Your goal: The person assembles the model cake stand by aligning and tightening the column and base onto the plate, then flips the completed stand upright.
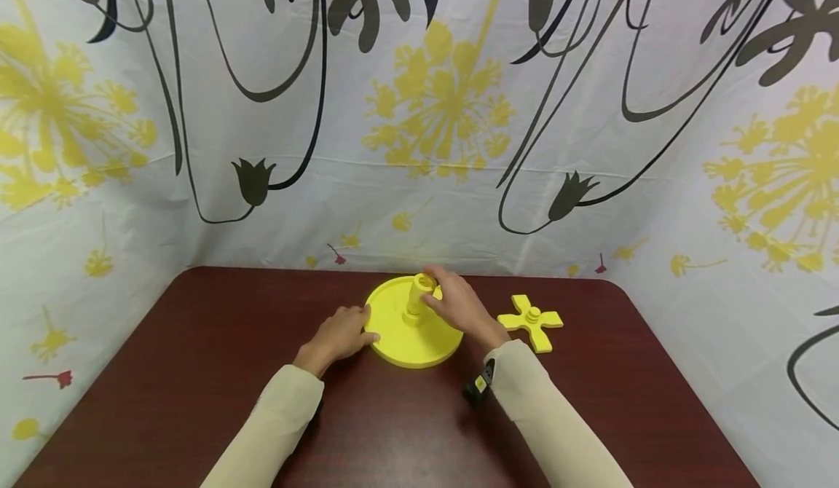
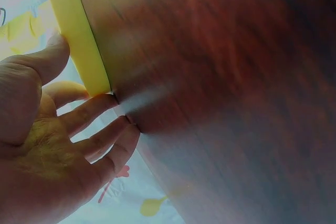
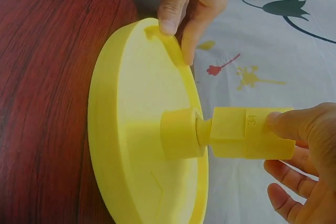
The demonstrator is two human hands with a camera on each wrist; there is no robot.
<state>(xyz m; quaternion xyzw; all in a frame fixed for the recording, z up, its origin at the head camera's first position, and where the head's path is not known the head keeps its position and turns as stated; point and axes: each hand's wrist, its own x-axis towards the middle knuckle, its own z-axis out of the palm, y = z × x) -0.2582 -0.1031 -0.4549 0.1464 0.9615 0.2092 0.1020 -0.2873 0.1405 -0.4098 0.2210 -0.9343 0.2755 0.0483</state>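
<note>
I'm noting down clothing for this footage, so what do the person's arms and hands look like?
The left sleeve and right sleeve are plain, long and pale cream. The left hand and right hand wear no gloves. A black device with a small yellow marking sits at the right cuff; something dark barely shows under the left.

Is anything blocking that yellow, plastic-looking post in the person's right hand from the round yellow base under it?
Nothing visible: the right hand grips the yellow faceted post, whose narrow end is at the yellow cylindrical socket on the round yellow base. The left hand holds its edge, and the yellow four-armed cross lies aside.
</note>
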